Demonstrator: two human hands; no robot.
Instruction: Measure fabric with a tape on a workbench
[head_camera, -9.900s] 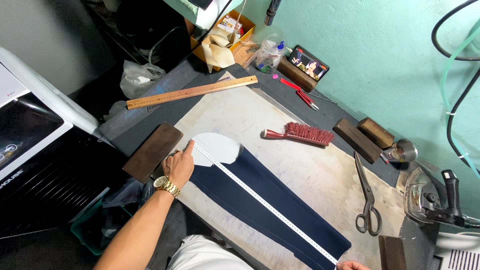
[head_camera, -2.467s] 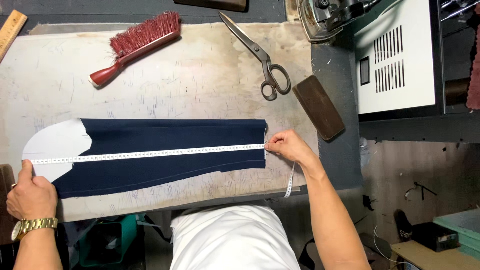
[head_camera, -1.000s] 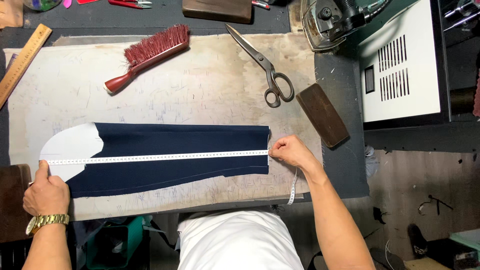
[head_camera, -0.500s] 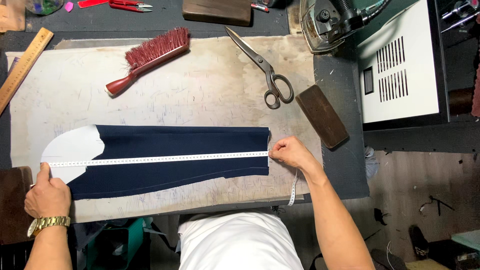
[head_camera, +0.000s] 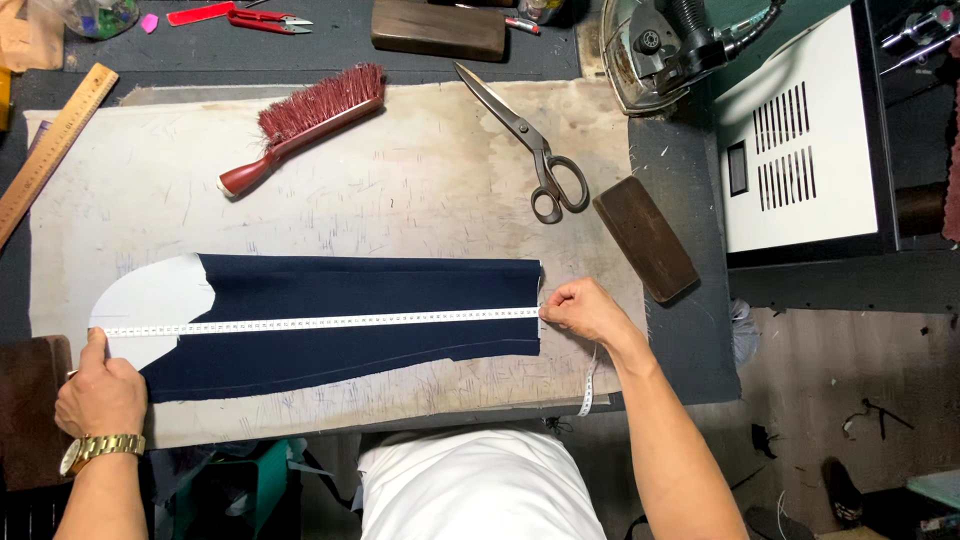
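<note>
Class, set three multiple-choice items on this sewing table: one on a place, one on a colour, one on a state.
1. Where does the brush lie?
A. above the cloth
B. on the cloth
C. on the floor

2. What colour is the cloth?
A. red
B. navy
C. green

3. How is the measuring tape?
A. rolled up
B. hung up
C. stretched flat

Answers: 1 A, it sits farther up the table; 2 B, dark blue fabric; 3 C, left hand and right hand pin its ends.
</note>
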